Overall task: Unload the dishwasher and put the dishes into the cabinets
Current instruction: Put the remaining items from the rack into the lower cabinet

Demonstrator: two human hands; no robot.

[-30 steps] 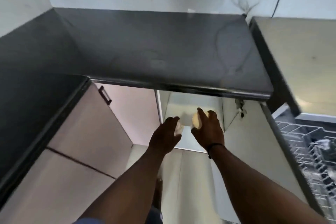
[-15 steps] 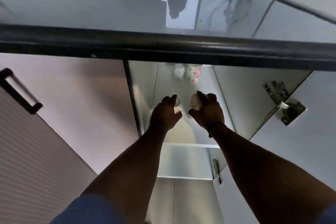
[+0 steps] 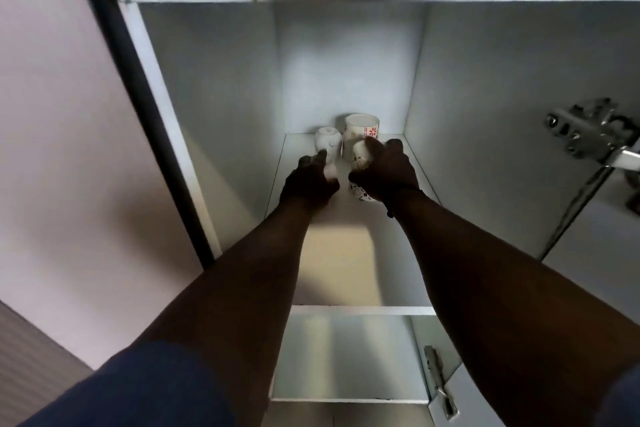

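Both my arms reach into an open white cabinet, over its upper shelf (image 3: 339,253). My left hand (image 3: 308,184) is closed around a small white cup (image 3: 330,172), mostly hidden by the fingers. My right hand (image 3: 384,170) grips a white patterned cup (image 3: 358,152), whose base shows below the palm. At the back of the shelf stand a small white cup (image 3: 327,142) and a taller white cup with red flowers (image 3: 362,135), just beyond my fingertips.
The cabinet's side walls close in left and right. A metal door hinge (image 3: 585,135) sticks out at the right, a second hinge (image 3: 438,381) lower down. A lower shelf (image 3: 346,357) lies beneath. The neighbouring closed door (image 3: 69,114) is at the left.
My view has dropped under the countertop and closer into the cabinet. Both hands have carried their cups deeper over the shelf, nearer the two cups at the back.
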